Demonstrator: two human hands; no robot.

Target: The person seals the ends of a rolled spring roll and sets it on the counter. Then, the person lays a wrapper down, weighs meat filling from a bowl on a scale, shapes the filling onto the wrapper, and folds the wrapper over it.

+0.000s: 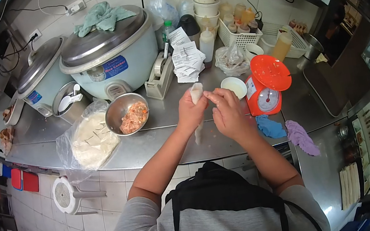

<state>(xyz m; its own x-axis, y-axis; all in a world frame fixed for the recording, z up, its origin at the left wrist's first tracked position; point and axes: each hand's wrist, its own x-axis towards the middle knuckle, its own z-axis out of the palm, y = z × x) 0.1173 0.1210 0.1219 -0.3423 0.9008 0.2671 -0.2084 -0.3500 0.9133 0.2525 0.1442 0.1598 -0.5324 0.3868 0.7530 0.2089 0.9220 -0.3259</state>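
Observation:
My left hand (192, 110) is closed around a pale, thin dough wrapper (196, 93), its rolled end standing up above the fingers. Close beside it is my right hand (227, 112), index finger reaching to the wrapper's edge and thumb held apart. Whether that fingertip grips the edge is unclear. To the left, a steel bowl (112, 120) contains an orange-pink minced filling (134, 117). A stack of pale wrappers (94, 143) lies in an open plastic bag at the counter's front edge. Behind my right hand is a small white bowl (239, 82) with pale liquid.
An orange kitchen scale (265, 97) stands right of my hands, near a blue cloth (271, 126) and a purple cloth (302, 138). Large rice cookers (113, 78), a tape dispenser (159, 78), paper receipts (186, 59) and sauce bottles (206, 46) line the back.

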